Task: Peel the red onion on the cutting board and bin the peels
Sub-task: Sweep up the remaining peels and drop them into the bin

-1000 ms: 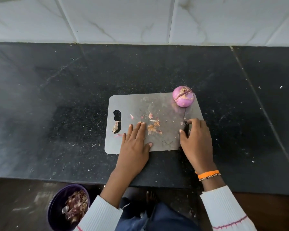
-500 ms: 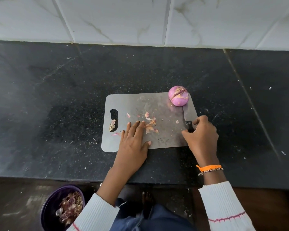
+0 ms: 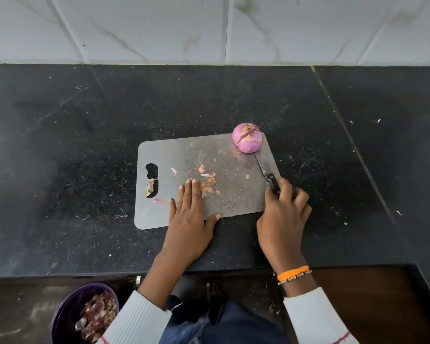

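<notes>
Board [image 3: 233, 194]: we see it grey, flat on the black worktop [image 3: 85, 145].
Onion [image 3: 247, 137]: at the board's far right corner, a slit across its top.
Knife [image 3: 265, 168]: along the board's right edge, tip by the onion.
Left hand [image 3: 190, 214]: fingers straight, pressed flat on the board beside the peels [image 3: 209, 184].
Right hand [image 3: 282, 214]: we find it curled round the knife handle.
Bin [image 3: 67, 316]: purple, on the floor below the board's left end, holding peelings.
</notes>
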